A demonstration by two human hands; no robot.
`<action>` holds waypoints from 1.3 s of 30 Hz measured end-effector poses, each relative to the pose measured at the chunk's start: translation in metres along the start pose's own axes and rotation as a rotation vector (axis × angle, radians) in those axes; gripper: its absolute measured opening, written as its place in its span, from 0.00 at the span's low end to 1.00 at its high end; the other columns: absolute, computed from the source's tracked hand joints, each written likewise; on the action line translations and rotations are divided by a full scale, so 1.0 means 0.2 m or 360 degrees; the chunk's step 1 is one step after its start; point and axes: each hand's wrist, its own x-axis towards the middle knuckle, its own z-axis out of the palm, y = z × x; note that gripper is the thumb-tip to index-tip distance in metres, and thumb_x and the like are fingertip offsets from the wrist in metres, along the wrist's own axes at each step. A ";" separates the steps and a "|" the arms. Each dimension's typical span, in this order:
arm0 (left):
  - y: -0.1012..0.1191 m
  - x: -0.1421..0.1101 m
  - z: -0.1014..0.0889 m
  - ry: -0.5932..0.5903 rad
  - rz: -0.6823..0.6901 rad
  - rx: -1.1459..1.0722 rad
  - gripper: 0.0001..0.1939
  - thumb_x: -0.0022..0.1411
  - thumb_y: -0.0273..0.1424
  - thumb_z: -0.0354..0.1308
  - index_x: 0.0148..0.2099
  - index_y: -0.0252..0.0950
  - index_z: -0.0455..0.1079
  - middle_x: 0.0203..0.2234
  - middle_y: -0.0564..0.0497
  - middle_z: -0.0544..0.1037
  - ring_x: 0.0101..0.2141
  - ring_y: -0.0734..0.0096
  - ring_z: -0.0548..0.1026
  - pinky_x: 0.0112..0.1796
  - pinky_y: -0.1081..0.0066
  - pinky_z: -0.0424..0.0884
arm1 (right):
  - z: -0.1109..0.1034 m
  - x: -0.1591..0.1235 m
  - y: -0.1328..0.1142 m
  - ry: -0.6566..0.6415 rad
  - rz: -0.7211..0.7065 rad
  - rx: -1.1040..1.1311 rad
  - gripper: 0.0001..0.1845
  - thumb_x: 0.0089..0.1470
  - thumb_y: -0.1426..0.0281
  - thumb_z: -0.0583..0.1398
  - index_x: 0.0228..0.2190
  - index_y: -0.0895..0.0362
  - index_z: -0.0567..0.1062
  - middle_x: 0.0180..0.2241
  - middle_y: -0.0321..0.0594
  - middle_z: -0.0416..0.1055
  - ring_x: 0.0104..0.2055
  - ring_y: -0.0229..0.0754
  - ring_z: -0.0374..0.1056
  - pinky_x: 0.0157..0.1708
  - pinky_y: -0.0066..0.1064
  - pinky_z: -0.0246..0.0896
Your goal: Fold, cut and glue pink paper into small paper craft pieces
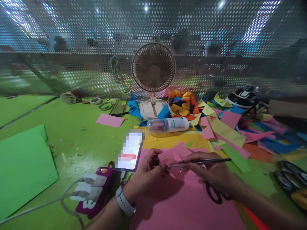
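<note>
In the head view my left hand (152, 169), with a white watch band on its wrist, pinches a small piece of pink paper (166, 158). My right hand (208, 169) is closed round slim dark tweezers (212, 160); their metal tips reach toward the paper near my left fingertips. Part of the tips is hidden by my fingers. Beneath both hands lies a large pink sheet (189, 204). Dark scissor handles (214, 193) show just below my right hand, which covers the rest of them.
A phone (130, 151) lies left of the sheet, beside a purple power bank (100, 188) with white plugs and cables. Behind are a spray bottle (177, 124) and a small fan (153, 68). Coloured paper scraps (227, 131) spread rightward. A green sheet (24, 169) lies left.
</note>
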 end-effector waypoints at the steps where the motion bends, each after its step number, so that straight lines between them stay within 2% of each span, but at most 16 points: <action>1: 0.00 0.00 0.00 -0.0011 0.0006 -0.0014 0.14 0.58 0.32 0.60 0.44 0.37 0.59 0.28 0.53 0.73 0.27 0.74 0.72 0.29 0.72 0.66 | 0.01 0.00 0.00 -0.0012 0.0002 0.0015 0.08 0.54 0.66 0.60 0.36 0.52 0.78 0.31 0.39 0.77 0.33 0.39 0.74 0.32 0.27 0.70; 17: 0.00 0.01 0.01 -0.0021 0.0036 -0.0046 0.16 0.57 0.33 0.62 0.43 0.36 0.60 0.29 0.53 0.73 0.28 0.74 0.72 0.30 0.73 0.67 | 0.02 0.01 0.00 0.0045 0.0026 0.0048 0.09 0.53 0.64 0.61 0.34 0.55 0.78 0.31 0.41 0.77 0.31 0.40 0.74 0.30 0.27 0.69; 23: 0.02 0.00 0.02 -0.0019 0.0034 -0.0049 0.15 0.57 0.32 0.61 0.44 0.35 0.60 0.29 0.53 0.73 0.28 0.76 0.71 0.31 0.74 0.67 | 0.01 0.01 0.02 0.0066 0.0014 0.0051 0.08 0.53 0.65 0.61 0.35 0.54 0.77 0.31 0.40 0.77 0.32 0.39 0.74 0.31 0.27 0.69; 32: -0.01 0.00 0.00 -0.0046 0.0070 -0.0026 0.14 0.59 0.32 0.60 0.44 0.36 0.60 0.29 0.53 0.74 0.29 0.74 0.72 0.31 0.73 0.67 | 0.00 0.00 0.04 0.0061 -0.0028 0.0095 0.07 0.53 0.69 0.62 0.36 0.51 0.77 0.33 0.38 0.76 0.34 0.37 0.73 0.31 0.25 0.68; 39: 0.02 0.00 0.01 -0.0016 0.0039 -0.0053 0.15 0.57 0.32 0.61 0.44 0.36 0.61 0.29 0.53 0.74 0.28 0.75 0.72 0.31 0.74 0.66 | 0.00 0.00 0.05 0.0078 -0.0081 0.0138 0.08 0.53 0.71 0.62 0.37 0.50 0.77 0.34 0.37 0.76 0.33 0.36 0.73 0.31 0.24 0.69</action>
